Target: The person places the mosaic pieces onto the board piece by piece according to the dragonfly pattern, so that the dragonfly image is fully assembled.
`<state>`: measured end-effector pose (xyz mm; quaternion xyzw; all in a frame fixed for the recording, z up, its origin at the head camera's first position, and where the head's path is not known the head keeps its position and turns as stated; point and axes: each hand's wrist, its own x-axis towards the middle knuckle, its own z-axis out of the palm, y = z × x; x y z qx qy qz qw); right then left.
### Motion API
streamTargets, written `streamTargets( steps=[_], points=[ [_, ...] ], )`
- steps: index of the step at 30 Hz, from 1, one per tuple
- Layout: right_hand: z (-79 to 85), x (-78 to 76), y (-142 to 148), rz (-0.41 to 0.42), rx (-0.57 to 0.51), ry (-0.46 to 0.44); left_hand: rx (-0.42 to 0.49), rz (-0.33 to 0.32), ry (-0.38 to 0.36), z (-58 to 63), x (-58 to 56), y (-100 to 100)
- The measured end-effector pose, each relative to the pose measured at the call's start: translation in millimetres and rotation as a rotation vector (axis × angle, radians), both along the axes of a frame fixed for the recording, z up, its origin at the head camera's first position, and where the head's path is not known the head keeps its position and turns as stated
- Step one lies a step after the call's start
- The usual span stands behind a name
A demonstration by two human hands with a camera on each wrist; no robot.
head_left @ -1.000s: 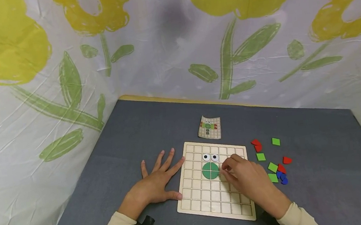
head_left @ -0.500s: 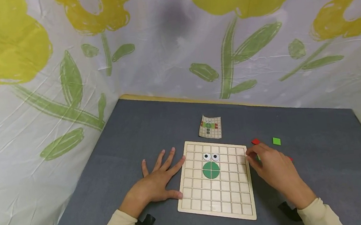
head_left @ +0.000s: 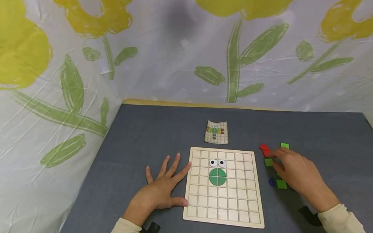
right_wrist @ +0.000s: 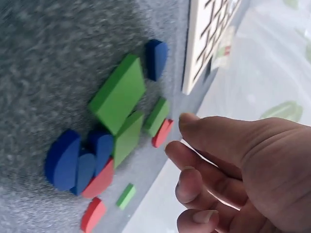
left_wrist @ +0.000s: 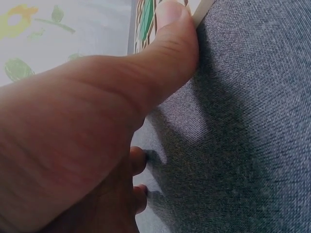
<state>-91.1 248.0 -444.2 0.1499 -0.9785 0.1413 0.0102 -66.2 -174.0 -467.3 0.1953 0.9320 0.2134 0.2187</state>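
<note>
The left hand (head_left: 160, 191) lies spread, thumb and forefinger touching the left edge of the pale wooden grid board (head_left: 212, 202), which bears a dark-green four-part circle (head_left: 218, 176). The right hand (head_left: 299, 171), loosely bent, thumb and forefinger parted, hovers over flat light-green squares (head_left: 281, 184) and small, flat red pieces (head_left: 264, 149) right of the board.

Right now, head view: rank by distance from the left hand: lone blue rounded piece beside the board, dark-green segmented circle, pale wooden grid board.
From the left hand:
1. Pale wooden grid board: touching the thumb, on the hand's right.
2. Dark-green segmented circle: on the board.
3. Lone blue rounded piece: past the board's right edge.
</note>
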Motion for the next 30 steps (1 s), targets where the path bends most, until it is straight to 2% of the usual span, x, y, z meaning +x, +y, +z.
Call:
streamTargets(
  steps=[3, 9, 20, 30],
  points=[
    [-1.3, -1.1, 0.8, 0.007, 0.017, -0.02, 0.021, 0.002, -0.003, -4.3, -0.1, -2.2],
    [-8.1, -4.3, 2.8, 0.036, 0.034, -0.03, -0.02, 0.01, 0.003, 2.7, 0.8, 1.3],
    [-15.1, -10.3, 4.2, 0.052, 0.032, -0.063, -0.012, 0.013, 0.004, 4.3, 1.9, 2.0],
    [-12.9, -11.4, 0.9, 0.05, 0.059, -0.087, -0.014, 0.02, -0.001, 3.5, 1.7, 2.4]
  ],
)
